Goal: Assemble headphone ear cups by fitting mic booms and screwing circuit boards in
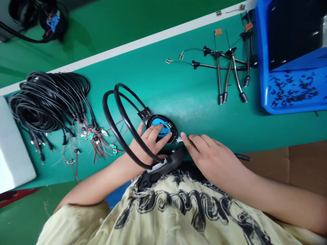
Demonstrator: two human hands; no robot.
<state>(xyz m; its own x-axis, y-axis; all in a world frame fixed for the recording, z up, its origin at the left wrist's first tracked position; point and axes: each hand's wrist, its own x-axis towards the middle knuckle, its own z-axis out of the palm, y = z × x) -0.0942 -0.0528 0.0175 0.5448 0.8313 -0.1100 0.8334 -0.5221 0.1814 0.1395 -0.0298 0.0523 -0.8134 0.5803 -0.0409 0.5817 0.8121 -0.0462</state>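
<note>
A black headset with a double-band headband (125, 126) lies at the table's front edge. Its far ear cup (174, 132) is open and shows a blue inner part (158, 123) with a small green board on it. Reaching under the headband, my left hand (150, 144) rests its spread fingers on the blue part. The near ear cup (172, 162) lies against my shirt. Just right of the open cup, my right hand (208, 151) has its fingers closed around a small whitish piece (179, 139), mostly hidden by the fingertips.
Coiled black cables (48, 105) with thin wire ends lie at left, beside a white foam block (15, 146). Microphone booms (227, 75) lie at back right, next to a blue tray (265, 85) holding small black parts. Another headset (52, 20) sits beyond the table.
</note>
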